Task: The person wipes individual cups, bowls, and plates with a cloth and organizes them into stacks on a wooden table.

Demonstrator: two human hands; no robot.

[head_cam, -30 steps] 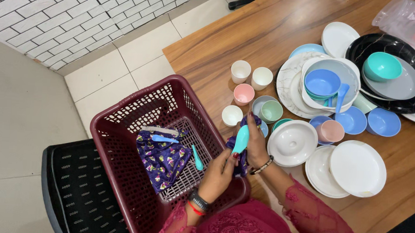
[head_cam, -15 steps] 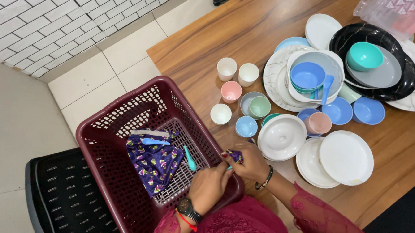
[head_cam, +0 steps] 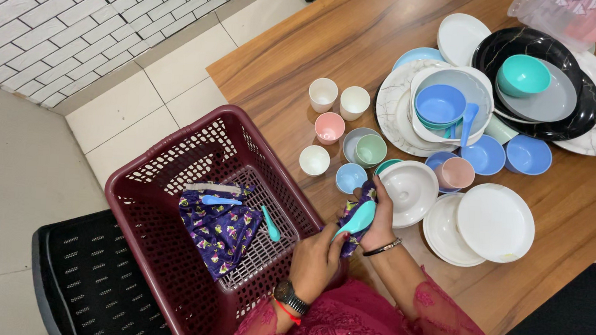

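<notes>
My left hand (head_cam: 317, 257), with a watch on its wrist, pinches the handle end of a teal plastic spoon (head_cam: 359, 218). My right hand (head_cam: 381, 219), with a bracelet, holds a purple patterned cloth (head_cam: 349, 224) wrapped around the spoon's lower part. Both hands meet over the table edge, just right of a maroon plastic basket (head_cam: 141, 173). In the basket lie another purple patterned cloth (head_cam: 216, 231), a blue spoon (head_cam: 218, 200) and a teal spoon (head_cam: 271, 225).
On the wooden table (head_cam: 297, 45) stand several small cups (head_cam: 323, 93), small bowls, a white lidded dish (head_cam: 412, 190), stacked white plates (head_cam: 495, 222), a black marbled plate (head_cam: 586, 114) and blue bowls (head_cam: 441, 103). The basket rests on a black mesh chair (head_cam: 88, 272). Tiled floor lies to the left.
The teal spoon, nearly hidden between my hands half a second ago, now shows its bowl above the cloth. My right hand has risen towards the white lidded dish.
</notes>
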